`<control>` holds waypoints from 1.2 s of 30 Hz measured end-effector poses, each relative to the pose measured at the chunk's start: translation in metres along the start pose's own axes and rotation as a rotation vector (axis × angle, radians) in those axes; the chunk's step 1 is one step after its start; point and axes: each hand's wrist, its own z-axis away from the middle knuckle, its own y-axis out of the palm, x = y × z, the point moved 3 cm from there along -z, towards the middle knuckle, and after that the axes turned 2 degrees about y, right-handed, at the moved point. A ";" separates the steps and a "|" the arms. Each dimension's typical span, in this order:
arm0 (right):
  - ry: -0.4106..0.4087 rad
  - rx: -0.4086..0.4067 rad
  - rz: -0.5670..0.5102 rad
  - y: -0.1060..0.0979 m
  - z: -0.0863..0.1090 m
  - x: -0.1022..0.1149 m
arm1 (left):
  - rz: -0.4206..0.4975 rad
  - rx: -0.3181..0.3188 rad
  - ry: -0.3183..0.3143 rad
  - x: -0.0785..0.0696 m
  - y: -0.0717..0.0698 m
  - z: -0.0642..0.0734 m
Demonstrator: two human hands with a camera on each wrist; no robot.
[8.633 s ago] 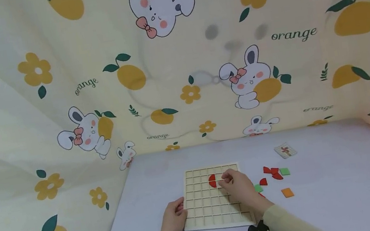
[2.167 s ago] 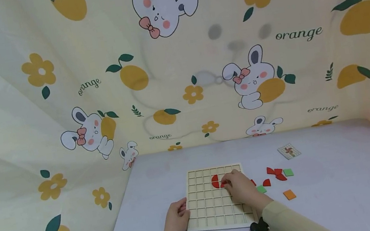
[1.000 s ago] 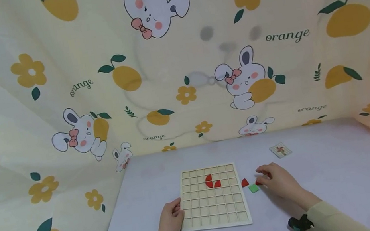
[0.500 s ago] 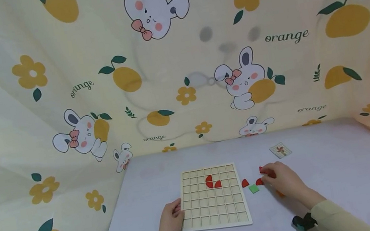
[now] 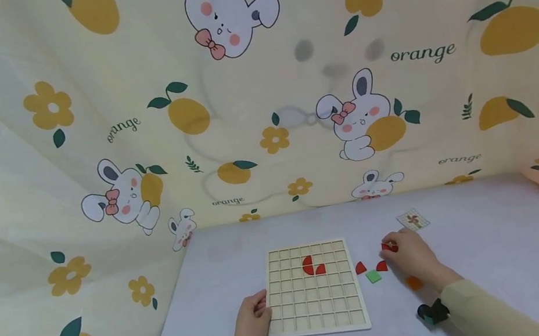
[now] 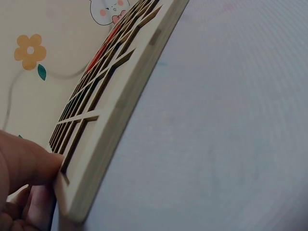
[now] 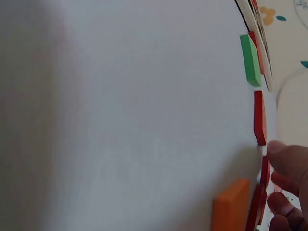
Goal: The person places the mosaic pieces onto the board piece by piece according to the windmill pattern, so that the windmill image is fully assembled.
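A pale square grid board [image 5: 318, 307] lies on the table, with several red quarter-round pieces [image 5: 308, 270] set in its upper middle. My left hand [image 5: 250, 325] grips the board's left edge; the left wrist view shows the thumb [image 6: 36, 163] on top near a corner. My right hand [image 5: 412, 254] is bent over a cluster of red pieces [image 5: 385, 246] right of the board. In the right wrist view its fingertips are close against a red piece [image 7: 265, 168]; whether they pinch it is unclear. The hand hides part of the cluster.
Between board and right hand lie a green square [image 5: 373, 276] and two red pieces [image 5: 360, 267]. An orange square [image 5: 414, 282] lies below the right wrist. A small pattern card [image 5: 413, 220] lies behind the right hand. A printed curtain hangs behind the table.
A red piece appeared on the board beside the earlier red ones, and my right hand moved off it to the right-hand cluster. Recently that hand shifted slightly. My left hand stays on the board's edge.
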 end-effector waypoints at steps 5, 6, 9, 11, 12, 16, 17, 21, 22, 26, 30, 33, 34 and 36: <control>-0.007 -0.008 0.009 -0.003 0.002 0.004 | 0.010 0.013 0.000 -0.002 0.001 -0.001; -0.005 -0.012 0.011 -0.004 0.003 0.004 | 0.010 0.015 0.005 -0.002 0.000 -0.001; -0.004 -0.024 0.016 -0.005 0.005 0.005 | 0.013 0.014 0.002 -0.004 0.000 0.000; -0.006 -0.031 0.015 -0.006 0.006 0.006 | 0.012 0.013 0.006 -0.005 -0.001 0.001; -0.006 -0.036 0.018 -0.005 0.006 0.006 | 0.013 0.014 0.008 -0.005 -0.001 0.001; -0.003 -0.034 0.008 -0.005 0.005 0.006 | 0.017 0.019 0.002 -0.005 -0.002 0.002; -0.001 -0.032 0.006 -0.004 0.005 0.007 | 0.017 0.019 0.003 -0.005 -0.002 0.002; -0.006 -0.019 -0.004 -0.003 0.003 0.009 | 0.010 0.017 -0.019 -0.004 -0.002 0.001; -0.011 -0.017 -0.004 -0.003 0.003 0.010 | 0.008 0.016 -0.027 -0.004 -0.001 0.001; -0.041 -0.019 0.008 -0.001 0.001 0.012 | -0.001 0.015 -0.038 -0.002 -0.001 0.001; -0.030 0.003 0.010 0.000 0.002 0.014 | -0.002 0.017 -0.022 -0.002 -0.001 0.000; -0.006 0.027 -0.008 0.000 0.005 0.016 | -0.001 0.012 -0.016 -0.001 -0.001 0.000; 0.003 0.031 -0.017 0.000 0.006 0.017 | -0.001 0.010 -0.017 -0.001 -0.001 0.000; 0.018 0.038 -0.043 0.002 0.007 0.019 | -0.002 0.006 -0.018 -0.001 0.000 0.000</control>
